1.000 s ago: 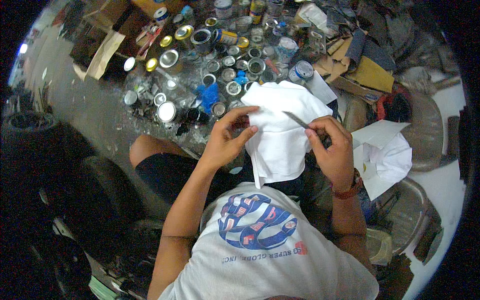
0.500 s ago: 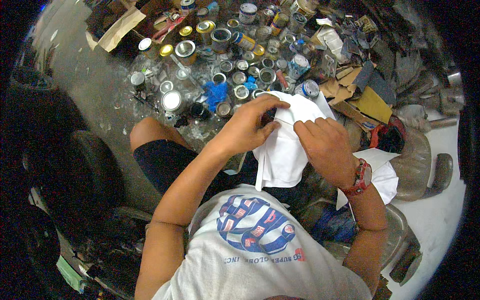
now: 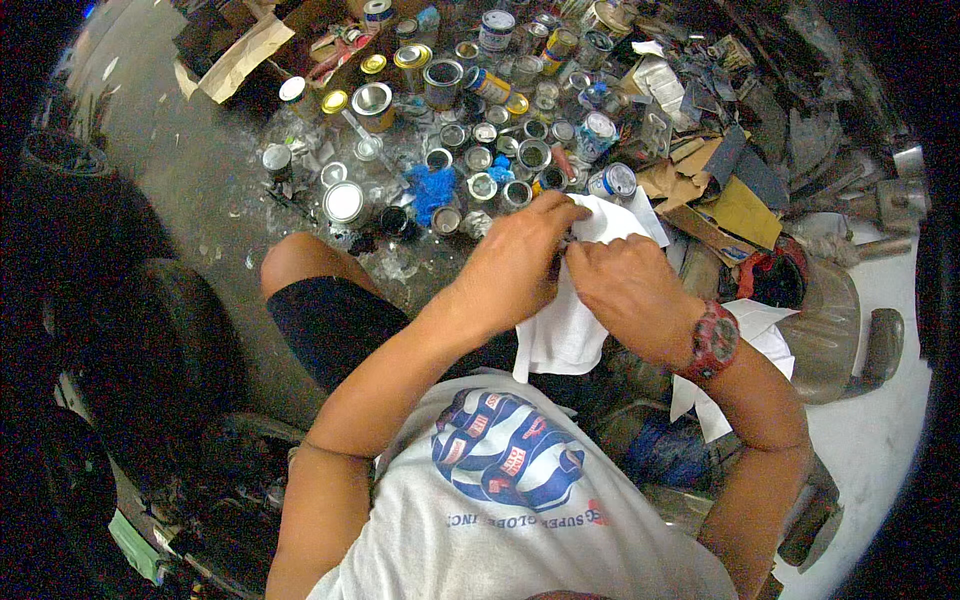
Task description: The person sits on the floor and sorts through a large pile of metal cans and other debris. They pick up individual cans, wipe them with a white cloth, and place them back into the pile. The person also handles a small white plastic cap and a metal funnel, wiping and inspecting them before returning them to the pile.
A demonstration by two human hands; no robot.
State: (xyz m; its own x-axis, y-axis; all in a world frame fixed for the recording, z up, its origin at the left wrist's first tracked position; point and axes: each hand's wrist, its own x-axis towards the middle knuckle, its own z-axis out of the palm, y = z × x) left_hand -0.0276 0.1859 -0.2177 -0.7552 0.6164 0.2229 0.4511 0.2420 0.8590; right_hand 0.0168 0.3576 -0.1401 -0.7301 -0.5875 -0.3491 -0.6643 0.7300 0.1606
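A piece of white cloth hangs over my lap, its lower edge loose. My left hand is closed on the cloth near its upper part, fingers bent and thumb side facing the other hand. Close beside it, almost touching, my right hand pinches the same cloth with curled fingers. A red watch is on my right wrist. The fingertips are partly hidden, and the backs of both hands cover the middle of the cloth.
Many open and lidded paint cans crowd the floor ahead. A crumpled blue rag lies among them. Cardboard pieces are heaped at the right. More white cloth lies near a grey plastic chair on my right.
My hands have come closer together on the cloth, the left moving right and the right slightly left. Less of the cloth shows between them now.
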